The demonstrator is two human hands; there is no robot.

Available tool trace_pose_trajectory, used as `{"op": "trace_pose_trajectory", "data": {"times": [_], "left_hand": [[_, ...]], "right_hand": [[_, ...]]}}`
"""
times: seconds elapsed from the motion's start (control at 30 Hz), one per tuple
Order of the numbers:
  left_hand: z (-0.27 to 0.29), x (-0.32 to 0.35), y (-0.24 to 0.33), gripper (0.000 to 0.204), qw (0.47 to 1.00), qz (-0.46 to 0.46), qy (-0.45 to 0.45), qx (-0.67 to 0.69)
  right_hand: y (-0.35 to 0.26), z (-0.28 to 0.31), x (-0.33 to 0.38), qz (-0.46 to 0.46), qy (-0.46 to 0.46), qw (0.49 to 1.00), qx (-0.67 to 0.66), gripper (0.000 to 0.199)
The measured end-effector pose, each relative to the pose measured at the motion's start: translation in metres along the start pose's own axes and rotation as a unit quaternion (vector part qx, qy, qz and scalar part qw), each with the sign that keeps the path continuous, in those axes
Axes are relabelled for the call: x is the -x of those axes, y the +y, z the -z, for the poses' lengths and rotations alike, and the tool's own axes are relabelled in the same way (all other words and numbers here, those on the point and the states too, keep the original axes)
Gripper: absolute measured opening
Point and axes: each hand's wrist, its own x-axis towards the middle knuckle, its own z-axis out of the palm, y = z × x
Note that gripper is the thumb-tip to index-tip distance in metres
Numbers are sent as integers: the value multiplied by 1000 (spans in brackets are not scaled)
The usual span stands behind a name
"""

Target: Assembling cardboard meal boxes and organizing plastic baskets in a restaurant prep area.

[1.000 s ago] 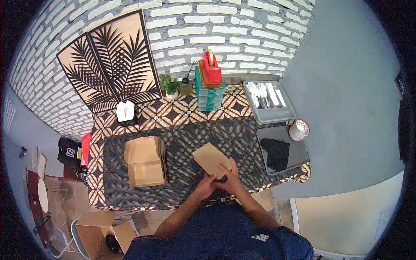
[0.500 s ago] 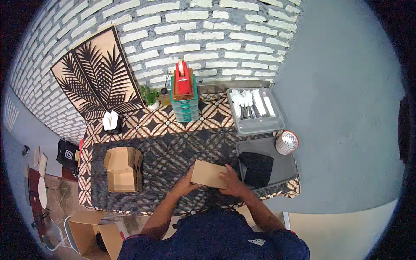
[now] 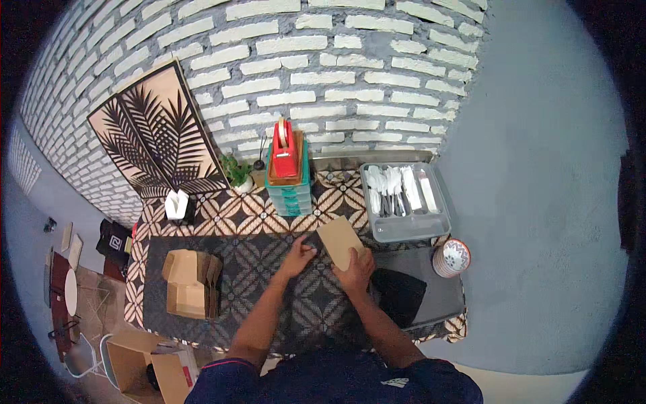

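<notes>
My right hand grips a brown cardboard food box by its near end. The box is closed and turned at a slant above the dark table mat. My left hand is off the box, just to its left, with loosely bent fingers and nothing seen in them. Further left stand several nested open cardboard boxes of the same brown. A folded black cloth lies right of my right hand on a grey tray.
At the back right stands a clear bin of wrapped cutlery; stacked patterned bowls are near it. A red tape dispenser tops a teal drawer unit. A potted plant and tissue holder stand at the back left.
My left hand has let go of the box. My right hand has lifted the box away from me and turned it to a slant. The whole view has shifted downward.
</notes>
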Motion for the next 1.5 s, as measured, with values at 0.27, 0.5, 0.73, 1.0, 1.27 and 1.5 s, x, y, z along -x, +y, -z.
{"op": "trace_pose_trajectory", "data": {"times": [0.27, 0.5, 0.73, 1.0, 1.27, 1.5], "left_hand": [[-55, -125, -2, 75, 996, 2, -14, 91], [-78, -181, 7, 74, 999, -24, 30, -39], [-57, -232, -16, 63, 981, -118, 120, -101], [-52, -252, 28, 66, 992, -69, 77, -79], [-53, -264, 24, 70, 990, -107, 51, -69], [-59, -256, 39, 82, 996, -73, -11, -58]], "right_hand": [[-5, -23, -72, 37, -13, 998, 58, 75], [33, -36, -108, 100, -87, 982, 136, 60], [25, -46, -178, 170, -128, 956, 203, 56], [44, -62, -210, 188, -94, 961, 179, 60], [54, -74, -219, 162, -99, 955, 226, 62], [70, -73, -218, 170, -104, 959, 200, 59]]}}
